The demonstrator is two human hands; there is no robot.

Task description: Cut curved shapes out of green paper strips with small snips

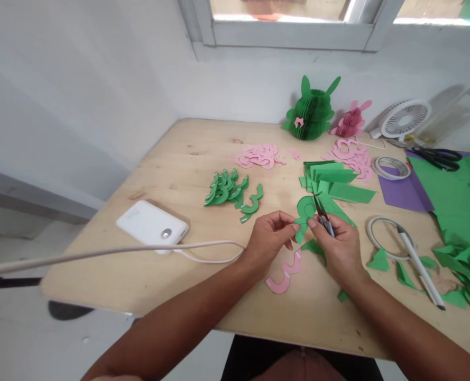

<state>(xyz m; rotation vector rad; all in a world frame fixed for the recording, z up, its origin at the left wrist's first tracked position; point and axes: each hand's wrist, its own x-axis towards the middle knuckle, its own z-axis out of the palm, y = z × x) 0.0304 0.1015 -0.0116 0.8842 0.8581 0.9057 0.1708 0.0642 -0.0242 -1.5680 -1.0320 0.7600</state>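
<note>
My left hand [272,235] pinches the lower edge of a curved green paper piece [306,206] in the head view. Small scissors [322,211] are in my right hand [335,241], their blades pointing up beside the green piece. Just below my hands, a pink curved paper piece [279,283] with white strips lies on the table. Behind them is a stack of green paper strips [338,180]. Cut green curved pieces [223,188] are piled to the left, next to a single one [254,201].
A white power bank [151,225] with a cable lies at left. Farther back are pink cutouts [260,156], a green paper figure [312,114], a pink one [351,119] and a fan [405,119]. Tape rolls, a white pen [421,270], black scissors [436,157] and green scraps lie at right.
</note>
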